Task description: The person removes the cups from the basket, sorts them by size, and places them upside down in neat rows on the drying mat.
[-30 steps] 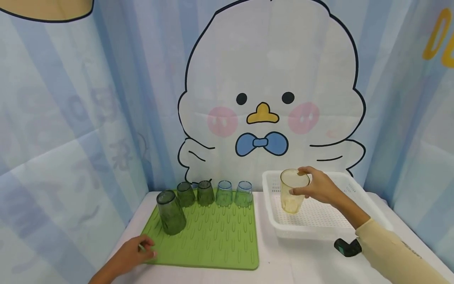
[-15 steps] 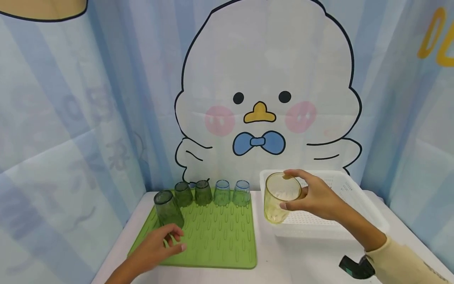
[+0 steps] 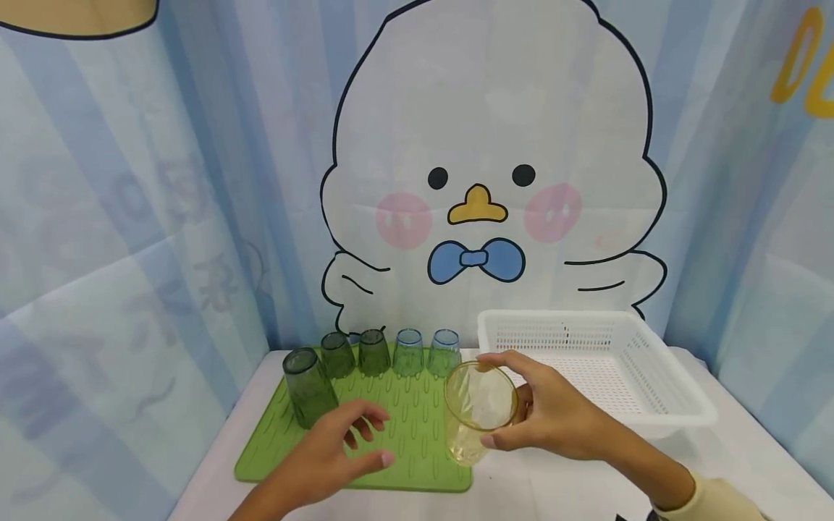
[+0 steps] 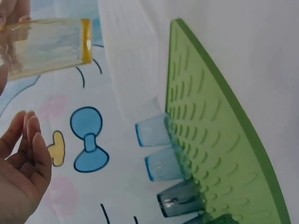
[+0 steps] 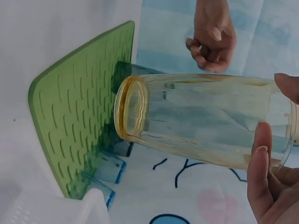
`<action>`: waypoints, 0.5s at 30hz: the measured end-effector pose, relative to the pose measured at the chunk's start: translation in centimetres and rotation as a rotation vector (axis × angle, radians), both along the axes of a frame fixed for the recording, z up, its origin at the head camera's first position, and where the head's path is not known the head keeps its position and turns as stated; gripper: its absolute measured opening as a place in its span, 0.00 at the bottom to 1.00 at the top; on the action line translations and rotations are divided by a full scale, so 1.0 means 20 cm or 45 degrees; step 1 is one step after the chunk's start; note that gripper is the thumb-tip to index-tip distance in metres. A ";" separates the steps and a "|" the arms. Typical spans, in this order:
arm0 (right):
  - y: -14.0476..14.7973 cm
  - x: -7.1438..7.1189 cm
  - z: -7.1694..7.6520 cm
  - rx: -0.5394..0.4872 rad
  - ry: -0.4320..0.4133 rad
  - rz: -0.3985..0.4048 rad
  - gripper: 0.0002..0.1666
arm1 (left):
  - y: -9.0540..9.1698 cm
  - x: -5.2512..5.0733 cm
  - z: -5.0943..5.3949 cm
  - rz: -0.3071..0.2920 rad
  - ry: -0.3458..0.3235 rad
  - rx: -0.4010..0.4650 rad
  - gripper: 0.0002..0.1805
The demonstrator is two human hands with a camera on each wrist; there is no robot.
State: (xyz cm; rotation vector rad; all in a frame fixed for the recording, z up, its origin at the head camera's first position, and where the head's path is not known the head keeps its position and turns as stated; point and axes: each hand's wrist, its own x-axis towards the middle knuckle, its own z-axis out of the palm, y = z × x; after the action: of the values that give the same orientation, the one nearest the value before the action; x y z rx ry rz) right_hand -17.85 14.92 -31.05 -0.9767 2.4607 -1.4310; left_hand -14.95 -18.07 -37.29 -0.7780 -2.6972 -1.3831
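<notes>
A tall, clear yellow glass hangs over the right edge of the green drying mat. My right hand holds it near the rim, thumb on one side and fingers on the other; the right wrist view shows the glass from its thick amber base. My left hand hovers over the mat's front left part, fingers loosely bent, holding nothing. Beyond it a tall dark green glass stands on the mat. Along the back edge are two small dark glasses and two small bluish glasses.
A white perforated basket stands to the right of the mat on the white-covered table. A curtain printed with a cartoon bird rises behind the table and along both sides.
My right hand has carried the yellow glass out from over the basket, leftward and nearer, to the mat's right edge. My left hand has moved right from the mat's left front corner.
</notes>
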 end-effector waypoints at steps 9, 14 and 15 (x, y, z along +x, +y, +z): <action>-0.11 0.06 -0.07 -0.065 -0.116 0.141 0.50 | 0.15 0.06 0.04 -0.046 -0.008 0.053 0.36; -0.14 0.07 -0.11 -0.101 -0.190 0.197 0.52 | 0.21 0.08 0.04 -0.086 0.026 0.071 0.41; -0.15 0.08 -0.11 -0.109 -0.193 0.207 0.52 | 0.22 0.08 0.04 -0.089 0.029 0.075 0.41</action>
State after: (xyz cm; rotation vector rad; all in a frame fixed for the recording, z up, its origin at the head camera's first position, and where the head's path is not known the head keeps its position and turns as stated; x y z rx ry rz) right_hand -16.32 12.01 -33.26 -1.0176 2.1770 -1.5072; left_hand -13.32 -13.76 -36.45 -0.8861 -2.6237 -1.4510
